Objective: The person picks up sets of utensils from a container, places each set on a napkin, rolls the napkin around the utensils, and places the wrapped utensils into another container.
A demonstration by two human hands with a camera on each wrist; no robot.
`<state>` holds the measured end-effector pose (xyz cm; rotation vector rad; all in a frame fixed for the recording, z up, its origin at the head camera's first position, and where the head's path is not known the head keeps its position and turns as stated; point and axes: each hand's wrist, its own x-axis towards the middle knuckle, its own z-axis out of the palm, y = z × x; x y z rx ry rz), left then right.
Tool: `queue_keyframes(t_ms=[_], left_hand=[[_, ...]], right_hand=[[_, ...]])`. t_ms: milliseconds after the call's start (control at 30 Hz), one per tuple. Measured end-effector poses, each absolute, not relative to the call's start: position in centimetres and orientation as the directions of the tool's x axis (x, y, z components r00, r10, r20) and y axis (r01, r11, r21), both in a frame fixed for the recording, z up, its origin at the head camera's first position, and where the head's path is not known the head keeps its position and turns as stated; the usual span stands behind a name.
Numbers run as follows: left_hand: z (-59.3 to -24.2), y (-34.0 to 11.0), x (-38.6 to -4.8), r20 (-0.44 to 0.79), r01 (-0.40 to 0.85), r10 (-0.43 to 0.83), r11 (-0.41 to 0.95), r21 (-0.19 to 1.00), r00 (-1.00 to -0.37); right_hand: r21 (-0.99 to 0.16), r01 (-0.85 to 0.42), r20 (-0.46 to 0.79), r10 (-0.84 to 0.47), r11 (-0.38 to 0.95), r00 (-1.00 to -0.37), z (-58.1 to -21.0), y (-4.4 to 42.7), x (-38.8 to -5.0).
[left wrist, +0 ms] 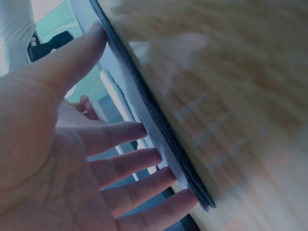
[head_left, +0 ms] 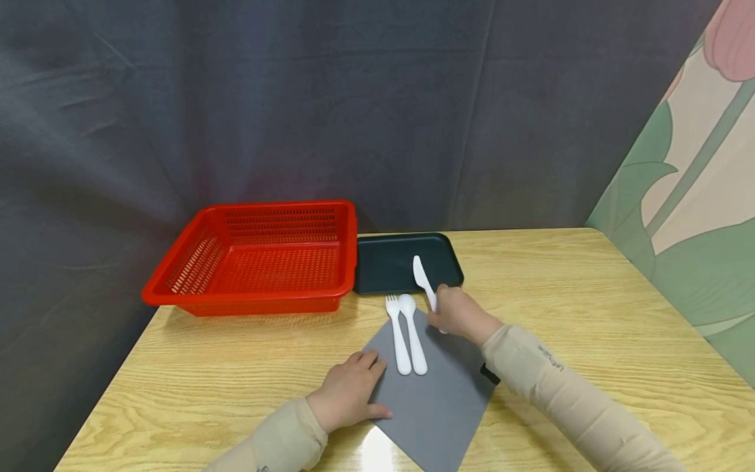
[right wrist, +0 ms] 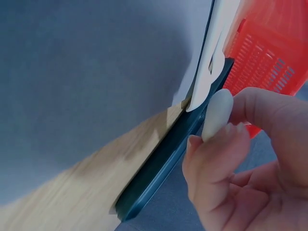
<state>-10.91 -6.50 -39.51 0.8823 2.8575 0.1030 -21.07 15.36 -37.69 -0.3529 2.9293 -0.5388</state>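
Note:
A white plastic knife (head_left: 420, 272) is held by my right hand (head_left: 463, 314), its blade tilted up toward the dark tray (head_left: 386, 262). In the right wrist view, thumb and fingers pinch the knife's handle (right wrist: 218, 113). A white fork (head_left: 399, 341) and a white spoon (head_left: 414, 337) lie side by side on a grey folded napkin (head_left: 439, 406), their heads past its far corner. My left hand (head_left: 349, 392) rests at the napkin's left edge with fingers spread. The left wrist view shows those fingertips touching the layered edge of the napkin (left wrist: 149, 101).
A red perforated basket (head_left: 265, 301) stands at the back left, right beside the dark tray. A dark curtain (head_left: 354, 98) hangs behind the wooden table (head_left: 578, 295), and a flower-patterned panel (head_left: 702, 196) borders it on the right.

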Motion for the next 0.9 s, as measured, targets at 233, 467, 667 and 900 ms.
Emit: queue_keyframes(t_ms=[233, 467, 667, 900], left_hand=[[-39.5, -6.5, -10.9, -0.122, 0.556, 0.566, 0.824, 0.108, -0.815], [-39.6, -6.5, -10.8, -0.121, 0.551, 0.562, 0.827, 0.113, -0.818], [-39.6, -6.5, -10.9, -0.124, 0.552, 0.563, 0.826, 0.113, -0.817], [-39.7, -6.5, -10.9, -0.126, 0.551, 0.561, 0.828, 0.106, -0.818]], right_hand=[[-0.375, -0.201, -0.111, -0.259, 0.905, -0.96, -37.8, 15.2, -20.7], [-0.393, -0.176, -0.143, -0.249, 0.903, -0.958, -37.8, 15.1, -20.3], [-0.417, -0.144, -0.176, -0.235, 0.898, -0.956, -37.8, 14.9, -19.9], [-0.42, -0.122, -0.193, -0.219, 0.9, -0.956, -38.0, 14.9, -19.7]])
